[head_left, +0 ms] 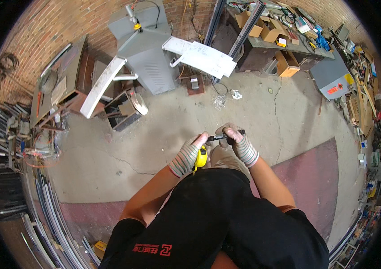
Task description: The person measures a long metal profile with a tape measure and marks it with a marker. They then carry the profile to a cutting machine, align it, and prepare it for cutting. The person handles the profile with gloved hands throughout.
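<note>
Both my hands wear striped work gloves with the fingertips bare, held in front of my waist. A black marker pen (217,137) lies level between them. My left hand (187,158) is closed, its thumb and finger at the pen's left end. A yellow tape measure (200,158) is also in my left hand, against the palm side. My right hand (242,146) closes round the right end of the pen, where a dark tip pokes out past the fingers. Whether the pen's cap is on cannot be made out.
A grey machine cabinet (149,62) stands ahead, with white panels (210,59) beside it. A cluttered workbench (262,42) is at the far right, an open drawer-like box (125,117) at the left. Metal lengths (56,210) line the left; a dark red mat (311,179) covers floor nearby.
</note>
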`<action>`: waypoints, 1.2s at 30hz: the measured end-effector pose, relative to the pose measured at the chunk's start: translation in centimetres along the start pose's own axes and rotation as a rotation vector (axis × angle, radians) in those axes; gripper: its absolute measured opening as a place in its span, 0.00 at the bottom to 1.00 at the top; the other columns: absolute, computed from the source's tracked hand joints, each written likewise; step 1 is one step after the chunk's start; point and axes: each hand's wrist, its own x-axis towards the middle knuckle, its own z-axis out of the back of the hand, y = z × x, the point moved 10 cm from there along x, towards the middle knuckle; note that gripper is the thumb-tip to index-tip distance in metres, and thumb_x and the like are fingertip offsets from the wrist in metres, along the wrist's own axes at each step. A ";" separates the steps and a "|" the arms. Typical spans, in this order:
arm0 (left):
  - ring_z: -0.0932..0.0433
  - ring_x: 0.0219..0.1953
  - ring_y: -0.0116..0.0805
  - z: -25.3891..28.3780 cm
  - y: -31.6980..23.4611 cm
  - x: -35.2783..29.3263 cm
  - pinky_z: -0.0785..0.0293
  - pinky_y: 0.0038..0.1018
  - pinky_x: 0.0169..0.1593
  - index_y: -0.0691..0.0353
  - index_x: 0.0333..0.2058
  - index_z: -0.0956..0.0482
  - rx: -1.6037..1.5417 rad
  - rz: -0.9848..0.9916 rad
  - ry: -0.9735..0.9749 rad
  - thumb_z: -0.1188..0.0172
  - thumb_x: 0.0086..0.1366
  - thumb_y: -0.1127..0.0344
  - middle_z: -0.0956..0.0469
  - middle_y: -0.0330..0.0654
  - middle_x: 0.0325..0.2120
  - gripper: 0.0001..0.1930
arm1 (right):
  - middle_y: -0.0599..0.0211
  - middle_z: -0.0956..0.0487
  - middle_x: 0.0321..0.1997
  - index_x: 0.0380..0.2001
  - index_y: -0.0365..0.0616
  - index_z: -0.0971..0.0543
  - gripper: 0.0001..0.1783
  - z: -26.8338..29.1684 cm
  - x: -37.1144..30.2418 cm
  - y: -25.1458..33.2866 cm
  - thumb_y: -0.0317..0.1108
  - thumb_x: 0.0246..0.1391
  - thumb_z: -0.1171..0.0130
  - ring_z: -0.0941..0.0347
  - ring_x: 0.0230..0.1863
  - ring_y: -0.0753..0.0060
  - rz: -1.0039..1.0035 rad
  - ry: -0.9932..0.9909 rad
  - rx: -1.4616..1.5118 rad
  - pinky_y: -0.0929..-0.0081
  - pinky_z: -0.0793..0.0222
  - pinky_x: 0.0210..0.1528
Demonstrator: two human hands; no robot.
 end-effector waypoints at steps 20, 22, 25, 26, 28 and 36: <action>0.22 0.53 0.42 17.5 -23.9 32.8 0.25 0.34 0.55 0.65 0.62 0.32 0.932 -0.317 -0.488 0.38 0.66 0.55 0.23 0.53 0.52 0.30 | 0.63 0.22 0.45 0.63 0.36 0.32 0.41 21.7 33.0 1.7 0.62 0.62 0.44 0.30 0.38 0.78 0.133 -0.105 -0.069 0.80 0.32 0.42; 0.22 0.53 0.42 18.1 -25.5 37.2 0.27 0.32 0.57 0.64 0.61 0.31 0.989 -0.329 -0.492 0.39 0.67 0.56 0.22 0.55 0.51 0.28 | 0.65 0.20 0.42 0.62 0.37 0.29 0.38 23.0 33.1 3.8 0.58 0.63 0.45 0.26 0.37 0.78 0.216 -0.122 -0.120 0.77 0.30 0.40; 0.23 0.53 0.46 18.0 -27.7 44.1 0.29 0.33 0.58 0.62 0.61 0.30 1.066 -0.372 -0.418 0.40 0.67 0.57 0.23 0.56 0.50 0.27 | 0.64 0.20 0.41 0.63 0.39 0.30 0.37 25.8 31.8 3.5 0.58 0.63 0.45 0.25 0.36 0.77 0.151 -0.315 -0.133 0.77 0.29 0.40; 0.23 0.53 0.48 17.8 -28.3 46.3 0.29 0.34 0.59 0.62 0.61 0.30 1.093 -0.359 -0.392 0.40 0.66 0.58 0.23 0.57 0.51 0.27 | 0.64 0.20 0.41 0.63 0.39 0.30 0.36 26.5 30.8 3.0 0.57 0.63 0.45 0.25 0.36 0.77 0.124 -0.389 -0.120 0.77 0.28 0.40; 0.24 0.53 0.50 17.0 -29.8 50.2 0.30 0.35 0.59 0.59 0.61 0.29 1.268 -0.373 -0.363 0.38 0.64 0.57 0.24 0.55 0.51 0.28 | 0.64 0.20 0.39 0.63 0.40 0.29 0.32 27.0 28.5 1.7 0.52 0.65 0.45 0.26 0.35 0.78 0.071 -0.514 -0.095 0.78 0.29 0.39; 0.26 0.53 0.49 16.7 -32.5 54.4 0.30 0.39 0.58 0.52 0.55 0.23 1.607 -0.395 -0.199 0.35 0.60 0.55 0.25 0.51 0.49 0.24 | 0.64 0.20 0.39 0.63 0.40 0.30 0.26 20.0 24.0 -0.5 0.40 0.66 0.45 0.28 0.35 0.79 -0.062 -0.882 -0.062 0.78 0.28 0.41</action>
